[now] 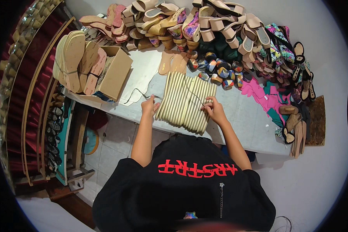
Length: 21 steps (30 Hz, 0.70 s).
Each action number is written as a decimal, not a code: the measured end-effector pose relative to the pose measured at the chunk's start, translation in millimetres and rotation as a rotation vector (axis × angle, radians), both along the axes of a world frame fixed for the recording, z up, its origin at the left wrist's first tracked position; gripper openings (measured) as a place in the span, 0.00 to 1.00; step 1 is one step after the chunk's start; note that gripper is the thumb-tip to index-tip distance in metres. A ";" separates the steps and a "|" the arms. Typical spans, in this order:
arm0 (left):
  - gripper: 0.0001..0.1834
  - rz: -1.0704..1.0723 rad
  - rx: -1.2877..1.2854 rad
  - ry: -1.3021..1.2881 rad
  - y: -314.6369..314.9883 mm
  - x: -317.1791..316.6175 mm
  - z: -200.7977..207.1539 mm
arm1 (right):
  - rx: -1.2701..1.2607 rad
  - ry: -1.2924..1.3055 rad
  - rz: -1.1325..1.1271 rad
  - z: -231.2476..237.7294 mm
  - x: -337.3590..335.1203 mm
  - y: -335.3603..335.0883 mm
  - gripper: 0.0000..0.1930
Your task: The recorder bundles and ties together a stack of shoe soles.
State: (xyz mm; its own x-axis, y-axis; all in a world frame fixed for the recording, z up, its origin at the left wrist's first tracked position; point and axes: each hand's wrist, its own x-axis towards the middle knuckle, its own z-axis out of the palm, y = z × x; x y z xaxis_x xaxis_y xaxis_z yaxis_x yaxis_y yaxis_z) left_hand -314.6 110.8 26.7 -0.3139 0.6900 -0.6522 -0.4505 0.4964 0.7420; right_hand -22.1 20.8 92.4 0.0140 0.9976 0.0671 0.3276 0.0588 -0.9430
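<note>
So your cream-and-dark striped stack of flat pieces (176, 106) sits on edge at the pale worktop's (241, 123) near edge, around the middle. Your left hand (149, 106) has its fingers pinching a thin dark flexible strip (144, 95); your right hand's (214, 109) fingers pinch it too, at the stack's right side. Brown cardboard box (115, 75), left end; beige heeled shoes (217, 24), far edge.
</note>
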 end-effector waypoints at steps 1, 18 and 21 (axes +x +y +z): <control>0.17 -0.049 -0.018 0.027 5.4 -0.4 1.6 | -0.008 0.032 -0.030 -6.7 3.0 -0.3 0.09; 0.27 0.220 0.193 -0.435 51.2 7.9 -14.6 | -0.054 0.040 -0.097 -3.7 -0.7 -4.1 0.06; 0.29 0.249 0.064 -0.460 69.2 -5.5 -29.5 | -0.043 0.043 -0.090 -3.5 -3.5 -2.3 0.06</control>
